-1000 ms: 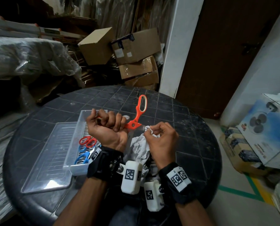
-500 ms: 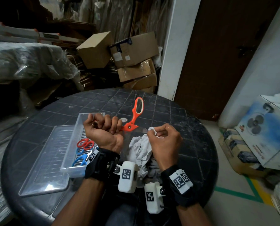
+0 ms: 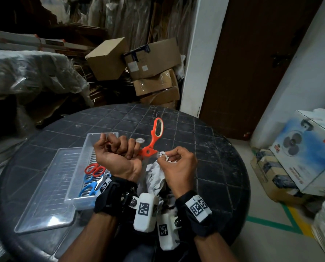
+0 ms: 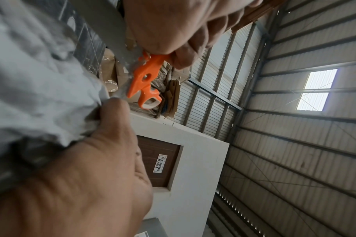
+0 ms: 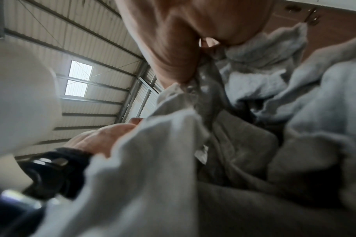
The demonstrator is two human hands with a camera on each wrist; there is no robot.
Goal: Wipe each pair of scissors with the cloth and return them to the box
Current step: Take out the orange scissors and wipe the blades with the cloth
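In hand: left hand (image 3: 120, 157) gripped orange scissors (image 3: 154, 138); right hand (image 3: 176, 167) pinched cloth (image 3: 156, 176) on the blade
Boxed: red and blue pairs lay in box (image 3: 78, 200)
Left: finish wiping, return

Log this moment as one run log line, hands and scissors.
left hand: grips orange scissors | right hand: pinches cloth at blade | box: holds red, blue scissors | step: wiping

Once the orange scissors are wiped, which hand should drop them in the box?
Left. The left hand already grips the orange scissors and sits right beside the box; the right hand holds the cloth.
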